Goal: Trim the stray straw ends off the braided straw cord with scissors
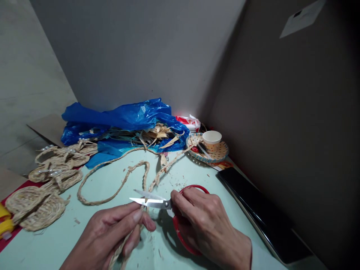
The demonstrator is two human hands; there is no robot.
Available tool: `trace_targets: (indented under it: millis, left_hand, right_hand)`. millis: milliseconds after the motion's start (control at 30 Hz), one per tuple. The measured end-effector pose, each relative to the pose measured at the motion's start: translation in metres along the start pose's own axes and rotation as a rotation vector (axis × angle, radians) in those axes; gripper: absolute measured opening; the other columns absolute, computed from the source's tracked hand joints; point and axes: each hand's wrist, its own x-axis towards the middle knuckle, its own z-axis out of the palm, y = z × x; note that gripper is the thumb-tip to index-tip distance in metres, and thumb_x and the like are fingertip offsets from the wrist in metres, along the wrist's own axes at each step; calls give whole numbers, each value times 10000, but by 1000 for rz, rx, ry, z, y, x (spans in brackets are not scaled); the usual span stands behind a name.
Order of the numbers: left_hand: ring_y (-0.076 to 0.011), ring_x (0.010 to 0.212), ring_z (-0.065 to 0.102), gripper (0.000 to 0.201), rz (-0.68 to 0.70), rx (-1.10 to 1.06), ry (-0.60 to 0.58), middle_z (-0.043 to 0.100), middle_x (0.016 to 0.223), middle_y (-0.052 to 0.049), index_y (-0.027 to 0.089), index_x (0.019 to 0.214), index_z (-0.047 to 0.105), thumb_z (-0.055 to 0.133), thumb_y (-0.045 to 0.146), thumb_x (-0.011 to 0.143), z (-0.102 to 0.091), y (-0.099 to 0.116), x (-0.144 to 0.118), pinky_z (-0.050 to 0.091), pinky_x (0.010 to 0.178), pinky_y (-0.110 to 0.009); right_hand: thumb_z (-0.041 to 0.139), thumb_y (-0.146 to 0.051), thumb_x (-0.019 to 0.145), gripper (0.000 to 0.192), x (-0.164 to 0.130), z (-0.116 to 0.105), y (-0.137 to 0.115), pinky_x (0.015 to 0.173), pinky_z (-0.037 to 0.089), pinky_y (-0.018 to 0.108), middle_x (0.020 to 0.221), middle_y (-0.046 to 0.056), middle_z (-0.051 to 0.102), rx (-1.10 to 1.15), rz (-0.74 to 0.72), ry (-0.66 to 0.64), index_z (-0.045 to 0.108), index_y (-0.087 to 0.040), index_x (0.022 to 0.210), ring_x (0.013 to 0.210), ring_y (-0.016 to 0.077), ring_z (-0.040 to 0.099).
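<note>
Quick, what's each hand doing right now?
Left hand: closed, pinching braided cord between thumb and fingers.
Right hand: closed on the handles of the red-handled scissors, blades parted at the cord.

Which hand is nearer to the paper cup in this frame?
Right. The right hand, holding red-handled scissors, is on the near side of the paper cup; the left hand, pinching the braided cord, is farther off, to the cup's near left.
</note>
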Motion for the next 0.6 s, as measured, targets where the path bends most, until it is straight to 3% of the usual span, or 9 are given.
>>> trace_targets:
  millis: [300, 600]
  left_hand:
    - [-114, 548, 164, 377, 37, -33, -65, 279, 526, 70, 156, 665, 737, 675, 470, 864, -5, -8, 5, 151, 477, -221]
    - [-110, 545, 124, 391, 27, -92, -93, 344, 537, 66, 133, 635, 721, 683, 448, 863, -7, -7, 8, 124, 500, -243]
  right_hand:
    - [531, -84, 815, 188, -1, 7, 2, 540, 248, 311, 749, -3, 581, -50, 8, -40, 574, -202, 955, 629, 165, 478]
    - [563, -76, 751, 238, -2, 9, 2, 544, 249, 319, 773, 1, 622, -86, 9, -92, 572, -209, 948, 644, 169, 524]
